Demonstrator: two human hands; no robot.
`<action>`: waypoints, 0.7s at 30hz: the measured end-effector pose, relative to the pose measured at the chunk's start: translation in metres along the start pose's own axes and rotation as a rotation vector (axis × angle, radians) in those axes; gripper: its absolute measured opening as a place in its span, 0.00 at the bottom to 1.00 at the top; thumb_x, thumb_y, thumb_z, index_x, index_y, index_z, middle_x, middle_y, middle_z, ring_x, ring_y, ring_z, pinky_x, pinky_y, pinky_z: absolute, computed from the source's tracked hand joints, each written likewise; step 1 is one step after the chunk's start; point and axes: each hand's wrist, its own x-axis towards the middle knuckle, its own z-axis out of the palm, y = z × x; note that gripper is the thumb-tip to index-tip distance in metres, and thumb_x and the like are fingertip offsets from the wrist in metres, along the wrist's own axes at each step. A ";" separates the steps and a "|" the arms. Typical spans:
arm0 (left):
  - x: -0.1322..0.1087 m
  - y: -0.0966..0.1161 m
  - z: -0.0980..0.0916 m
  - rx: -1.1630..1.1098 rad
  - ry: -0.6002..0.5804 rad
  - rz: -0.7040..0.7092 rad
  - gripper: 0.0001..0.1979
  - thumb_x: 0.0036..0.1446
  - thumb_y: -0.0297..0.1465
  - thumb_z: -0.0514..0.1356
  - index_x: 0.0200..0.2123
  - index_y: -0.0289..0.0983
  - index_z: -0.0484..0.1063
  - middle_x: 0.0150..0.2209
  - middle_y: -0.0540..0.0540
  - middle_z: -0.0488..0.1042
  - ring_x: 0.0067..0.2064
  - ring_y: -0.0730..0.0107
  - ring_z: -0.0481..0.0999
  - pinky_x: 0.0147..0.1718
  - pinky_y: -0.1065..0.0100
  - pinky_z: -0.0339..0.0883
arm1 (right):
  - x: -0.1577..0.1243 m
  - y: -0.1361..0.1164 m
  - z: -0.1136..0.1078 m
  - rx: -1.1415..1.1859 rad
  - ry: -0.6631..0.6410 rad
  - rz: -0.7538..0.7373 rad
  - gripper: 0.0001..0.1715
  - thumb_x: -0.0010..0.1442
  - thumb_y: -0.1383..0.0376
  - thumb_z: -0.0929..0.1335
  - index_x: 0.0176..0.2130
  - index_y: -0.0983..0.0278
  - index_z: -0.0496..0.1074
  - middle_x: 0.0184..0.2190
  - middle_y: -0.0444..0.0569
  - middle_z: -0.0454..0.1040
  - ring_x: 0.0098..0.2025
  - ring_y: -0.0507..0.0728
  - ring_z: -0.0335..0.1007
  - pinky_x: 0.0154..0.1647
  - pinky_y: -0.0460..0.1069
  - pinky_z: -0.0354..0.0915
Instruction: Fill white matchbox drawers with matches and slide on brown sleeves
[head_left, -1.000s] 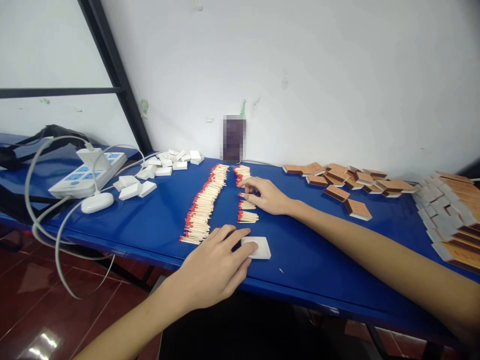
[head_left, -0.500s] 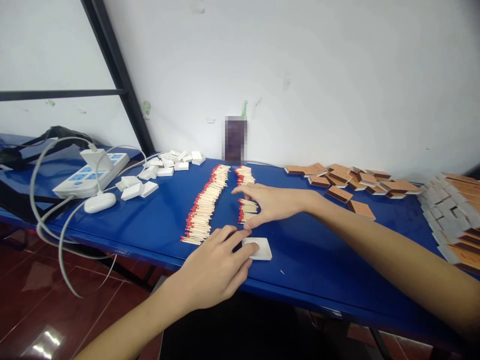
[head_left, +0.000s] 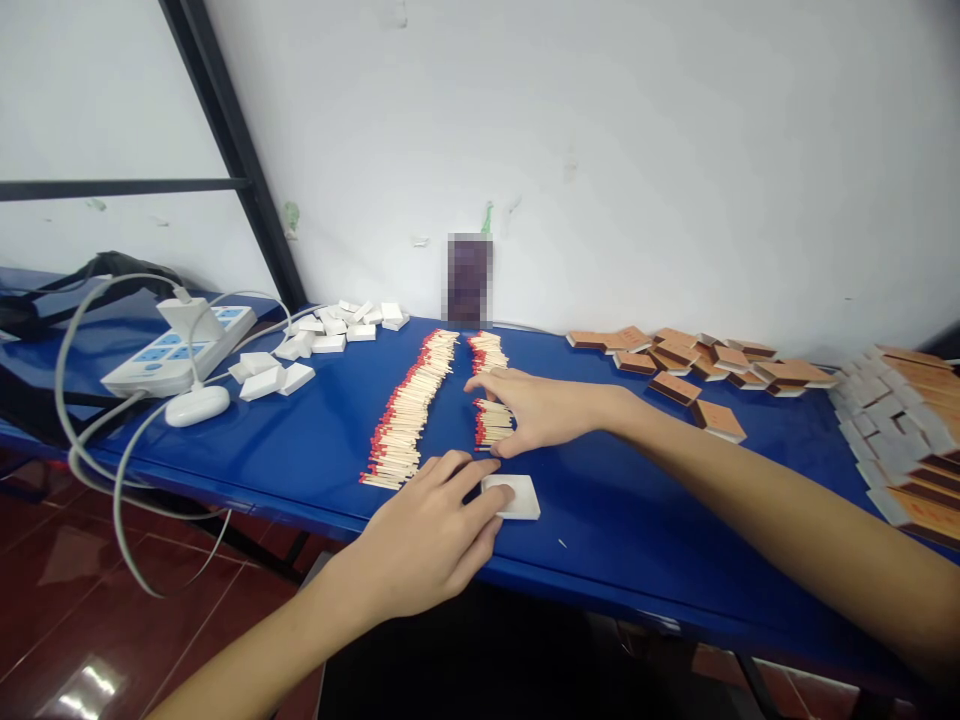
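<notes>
My left hand (head_left: pixel 439 530) holds a small white matchbox tray (head_left: pixel 527 497) near the table's front edge. One fingertip reaches into the tray and another lies at its far left corner. Behind it, my right hand (head_left: pixel 532 405) arches over the right-hand row of red-tipped matches (head_left: pixel 493 420), thumb at the near end of a bunch and index finger farther back. Those fingers are spread wide and grip nothing. To the left runs a longer row of matches (head_left: pixel 405 420), their red heads facing left. Part of the right row is hidden under my right hand.
White matchbox trays (head_left: pixel 330 343) lie loose at the back left. Orange matchbox sleeves (head_left: pixel 675 350) are scattered at the back right, beside a stack of matchboxes (head_left: pixel 900 430). A power strip (head_left: pixel 180 350) with white cables sits at the left. A pixelated dark object (head_left: pixel 469 280) stands against the wall.
The view has shifted very slightly. My right thumb has moved a little away from the left fingertips, and one match now lies slightly apart at the bunch's near edge. The tray stays under my left hand.
</notes>
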 end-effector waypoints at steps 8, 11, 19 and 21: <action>0.001 -0.001 0.001 0.002 0.008 -0.001 0.13 0.69 0.29 0.49 0.52 0.38 0.68 0.56 0.40 0.69 0.53 0.52 0.67 0.51 0.47 0.68 | 0.001 0.002 -0.001 -0.005 -0.017 -0.005 0.46 0.52 0.55 0.72 0.64 0.67 0.59 0.58 0.61 0.64 0.61 0.68 0.58 0.61 0.61 0.60; 0.001 -0.001 0.001 0.002 0.010 0.001 0.13 0.69 0.29 0.49 0.52 0.39 0.68 0.56 0.40 0.69 0.53 0.52 0.67 0.51 0.47 0.68 | 0.001 0.002 -0.001 -0.006 -0.025 0.006 0.42 0.51 0.53 0.72 0.61 0.65 0.62 0.55 0.59 0.65 0.59 0.68 0.60 0.58 0.60 0.61; 0.000 -0.001 0.001 0.005 0.029 0.003 0.12 0.69 0.29 0.49 0.51 0.39 0.69 0.56 0.40 0.70 0.53 0.52 0.68 0.51 0.48 0.68 | 0.001 0.003 -0.004 0.022 -0.028 0.021 0.36 0.50 0.51 0.72 0.54 0.63 0.65 0.52 0.56 0.65 0.55 0.67 0.61 0.54 0.58 0.63; 0.000 -0.001 0.001 0.008 0.033 0.002 0.13 0.69 0.29 0.50 0.52 0.39 0.68 0.56 0.40 0.70 0.53 0.52 0.68 0.51 0.48 0.68 | 0.001 0.004 -0.003 0.025 -0.030 0.011 0.35 0.50 0.51 0.72 0.53 0.62 0.65 0.52 0.56 0.66 0.55 0.67 0.61 0.54 0.58 0.63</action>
